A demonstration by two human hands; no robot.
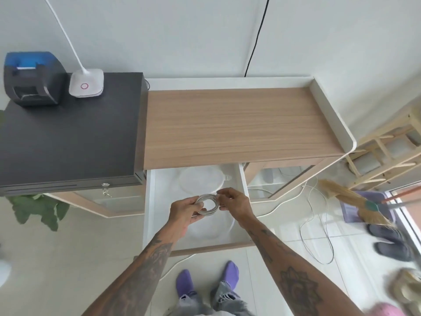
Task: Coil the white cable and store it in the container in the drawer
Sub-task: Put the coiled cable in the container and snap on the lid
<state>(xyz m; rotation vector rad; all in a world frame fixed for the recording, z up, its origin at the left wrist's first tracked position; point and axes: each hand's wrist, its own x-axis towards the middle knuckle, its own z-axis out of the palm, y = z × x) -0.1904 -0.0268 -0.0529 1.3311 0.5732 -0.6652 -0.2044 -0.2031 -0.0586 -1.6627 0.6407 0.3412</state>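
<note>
Head view shows your left hand (185, 209) and right hand (233, 199) pinching the coiled white cable (207, 204) above the open drawer (152, 201), so loosening either pinch could let the loops spring apart before the container (206, 232).

Bright even daylight, soft blur, edges warped

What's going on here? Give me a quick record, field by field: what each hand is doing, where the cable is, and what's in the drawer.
left hand: left hand grips the left side of the coil
right hand: right hand pinches the coil's upper right side
cable: white cable wound into a small ring, held above the open drawer
drawer: drawer pulled out, white inside
container: clear container sits in the drawer under the hands
lid: round translucent lid lies farther back in the drawer
stage: coiled, not yet put in the container
</note>
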